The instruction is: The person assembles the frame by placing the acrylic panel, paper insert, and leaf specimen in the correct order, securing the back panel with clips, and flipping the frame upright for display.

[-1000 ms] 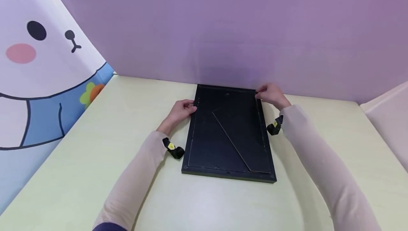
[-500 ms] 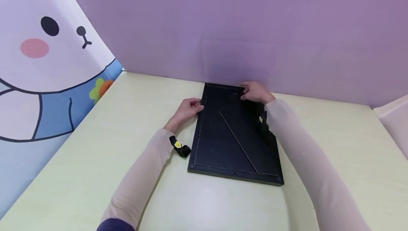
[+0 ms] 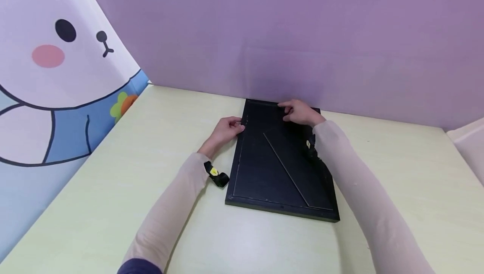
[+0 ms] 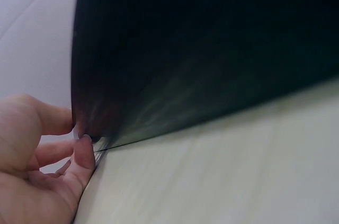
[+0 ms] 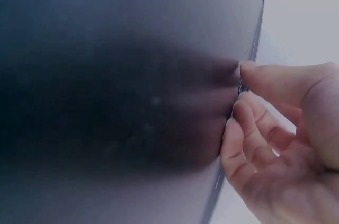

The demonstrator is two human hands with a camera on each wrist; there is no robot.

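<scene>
Rabbit panel: a cartoon rabbit backdrop (image 3: 56,76) stands at the desk's 9 o'clock side, with a flower printed near its lower edge.
Desk: a pale yellow-green desk (image 3: 124,169) carries everything; a purple wall (image 3: 283,30) closes it off at 12 o'clock.
Left hand: the left hand (image 3: 225,129) sits at the frame's 10 o'clock edge, fingers curled and pinching that rim; the left wrist view shows the fingertips (image 4: 83,152) pressed against the dark edge just above the desk.
Left wrist strap: a black strap with a yellow mark (image 3: 215,176) lies on the sleeve just beside the frame's left side.
Frame: a black picture frame (image 3: 272,169) lies back-up and flat at the desk's centre, its far short side close to the wall, a diagonal stand line crossing its backing.
Right hand: the right hand (image 3: 300,112) rests on the frame near its 12 o'clock edge, fingers bent with the tips on the rim; whether they clamp anything I cannot tell.
</scene>
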